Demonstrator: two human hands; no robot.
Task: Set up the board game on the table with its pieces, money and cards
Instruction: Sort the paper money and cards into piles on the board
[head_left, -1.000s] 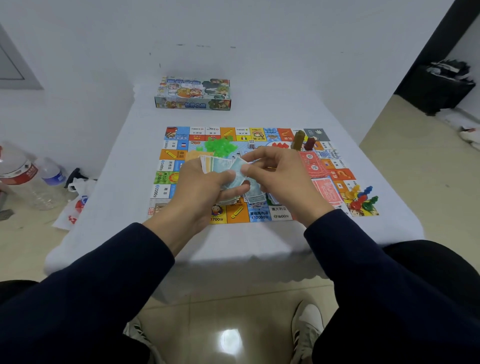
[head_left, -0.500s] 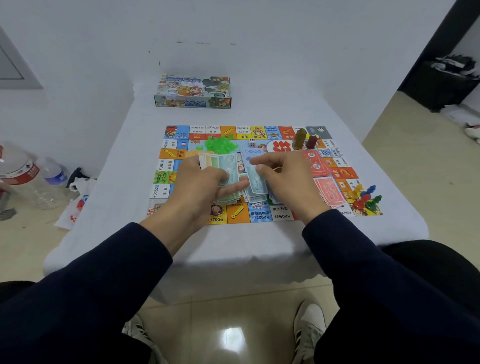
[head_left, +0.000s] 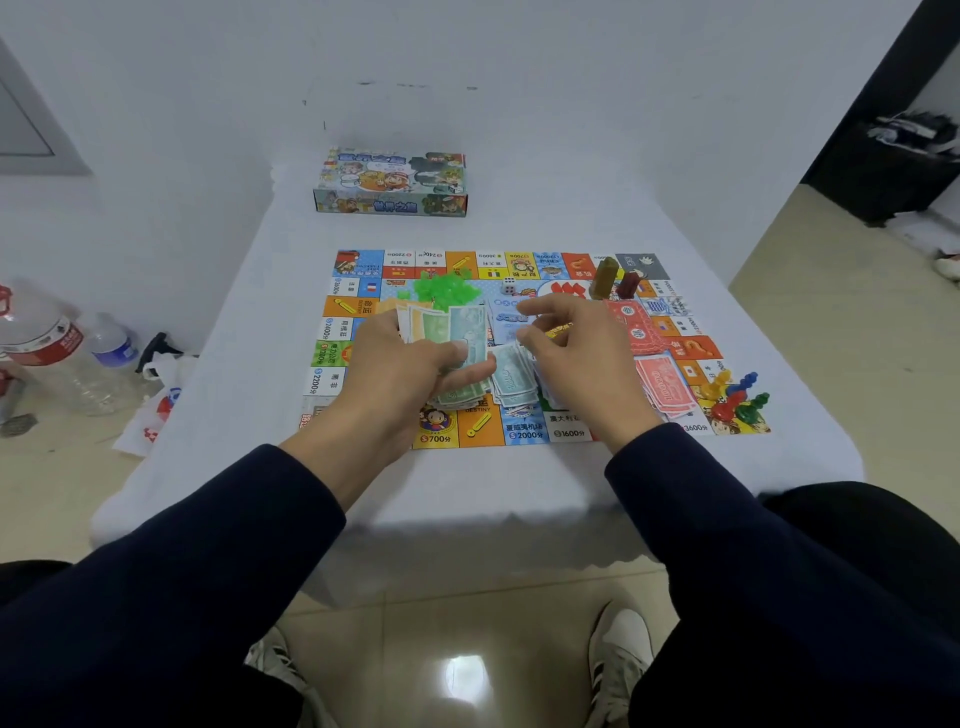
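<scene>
Done: board (head_left: 363, 306) lay unfolded; cards (head_left: 667, 387) at 3 o'clock, pawns (head_left: 735, 397) placed.
Left hand (head_left: 402, 364): clamped on fanned money (head_left: 447, 325).
Right hand (head_left: 584, 353): fingers curled over banknote pile (head_left: 511, 382), grip indeterminate.
Remaining: money sorting, judged unfinished.

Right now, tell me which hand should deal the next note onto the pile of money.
The right hand: it hovers free just above the pile of money on the board. The left hand is busy, its grip holding the fan of notes.

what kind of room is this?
Probably a plain room at home, not a lab: a low table under a white cloth, a tiled floor, water bottles on the floor by the wall, and dark shelving off to the right.
</scene>
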